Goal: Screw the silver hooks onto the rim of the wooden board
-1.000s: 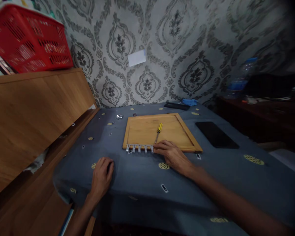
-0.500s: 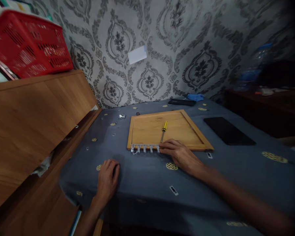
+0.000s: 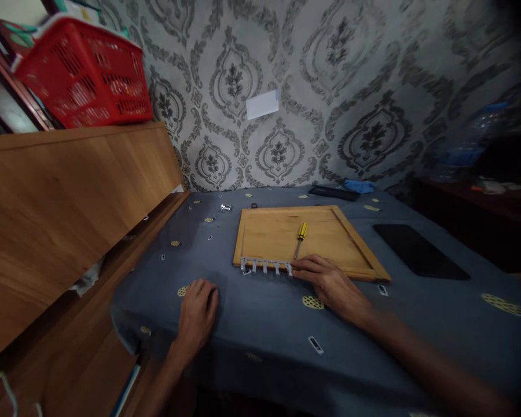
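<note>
A metal hook rack (image 3: 265, 264) with several hooks lies along the near edge of a framed wooden board (image 3: 271, 231). My right hand (image 3: 334, 286) grips the rack's right end, its fingers together and partly hiding that end. On the board's bare face lies a screwdriver (image 3: 302, 232) with a yellow and black handle, its shaft pointing toward my right fingers. My left hand (image 3: 197, 310) rests on the cloth to the left, in front of the board. Its fingers are loosely bent, the thumb stands apart, and nothing shows in it.
A grey-blue patterned cloth (image 3: 260, 324) covers the table. To the right lies a flat black slab (image 3: 420, 250). Behind the board are a dark case (image 3: 333, 193), a blue cloth (image 3: 359, 186) and a small shiny metal piece (image 3: 226, 207). A red basket (image 3: 87, 75) stands on the wooden cabinet (image 3: 82, 179) at left.
The camera view has shifted, so the whole scene sits a little farther right and mostly lower. Both hands keep their places relative to the board and rack.
</note>
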Tool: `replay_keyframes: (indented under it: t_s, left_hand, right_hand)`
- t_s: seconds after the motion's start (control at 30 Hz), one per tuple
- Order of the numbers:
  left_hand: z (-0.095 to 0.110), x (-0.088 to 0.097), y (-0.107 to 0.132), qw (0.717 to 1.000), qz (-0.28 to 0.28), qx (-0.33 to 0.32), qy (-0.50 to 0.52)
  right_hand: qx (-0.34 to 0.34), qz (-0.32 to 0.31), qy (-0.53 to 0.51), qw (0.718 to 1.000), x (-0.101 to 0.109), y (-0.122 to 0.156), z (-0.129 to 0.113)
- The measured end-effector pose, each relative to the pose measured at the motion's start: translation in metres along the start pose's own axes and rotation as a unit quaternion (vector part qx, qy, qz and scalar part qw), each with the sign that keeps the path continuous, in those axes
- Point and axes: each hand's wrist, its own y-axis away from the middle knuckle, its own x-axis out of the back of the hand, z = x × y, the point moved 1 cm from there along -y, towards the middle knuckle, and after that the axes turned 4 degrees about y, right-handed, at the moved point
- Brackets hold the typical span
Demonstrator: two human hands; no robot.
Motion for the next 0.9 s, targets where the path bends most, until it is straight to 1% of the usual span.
replay_keyframes:
  t_s: [0.3, 0.47, 0.57, 0.63, 0.7, 0.77, 0.83, 0.9]
  left_hand:
    - [-0.001, 0.000, -0.003, 1.000, -0.009, -0.003, 0.009]
    - [0.000, -0.001, -0.003, 1.000, -0.010, 0.013, 0.020]
    - [0.000, 0.000, -0.003, 0.999, -0.022, 0.021, 0.024]
    - [-0.002, 0.001, -0.008, 0.999, -0.039, 0.024, 0.030]
    - [-0.008, 0.002, -0.022, 0.997, -0.062, 0.025, 0.040]
    - [-0.019, 0.000, -0.049, 0.995, -0.086, 0.026, 0.049]
    - [-0.035, -0.007, -0.085, 0.993, -0.104, 0.031, 0.046]
    - [-0.053, -0.019, -0.126, 0.992, -0.116, 0.045, 0.032]
  right_hand:
    - [0.001, 0.000, 0.006, 1.000, 0.002, 0.000, -0.001]
    - [0.002, -0.004, 0.008, 1.000, 0.001, 0.002, 0.002]
    - [-0.003, -0.006, 0.006, 1.000, -0.001, 0.005, 0.004]
    - [-0.009, -0.006, 0.010, 1.000, -0.002, 0.007, 0.005]
    - [-0.011, -0.005, 0.016, 1.000, -0.004, 0.009, 0.006]
    - [-0.005, 0.001, 0.020, 1.000, -0.005, 0.010, 0.007]
    - [0.001, 0.009, 0.019, 1.000, -0.006, 0.011, 0.007]
    - [-0.002, 0.011, 0.018, 1.000, -0.006, 0.011, 0.007]
